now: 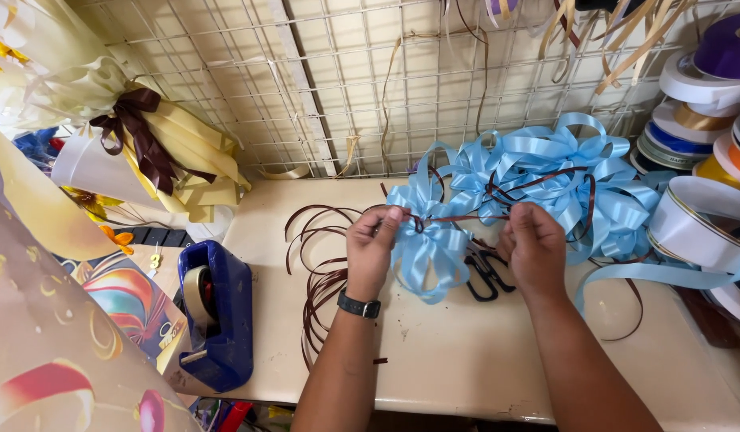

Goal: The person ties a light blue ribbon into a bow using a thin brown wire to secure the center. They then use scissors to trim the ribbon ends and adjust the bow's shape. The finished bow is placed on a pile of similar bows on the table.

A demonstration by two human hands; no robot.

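A light blue ribbon bow (424, 250) lies on the cream table (458, 360) between my hands. A thin brown ribbon (466, 217) is stretched taut across its middle. My left hand (371, 248), with a black watch at the wrist, pinches one end of that ribbon at the bow's upper left. My right hand (533, 250) is closed on the other end, to the right of the bow. Black scissors (486, 274) lie on the table just under my right hand. More thin brown ribbon (315, 272) lies in loose loops to the left of my left hand.
A pile of finished light blue bows (562, 172) sits at the back right. Ribbon spools (698, 104) are stacked at the right edge. A blue tape dispenser (218, 316) stands at the left, a wrapped bouquet with a brown bow (142, 136) behind it. A wire grid (346, 80) backs the table.
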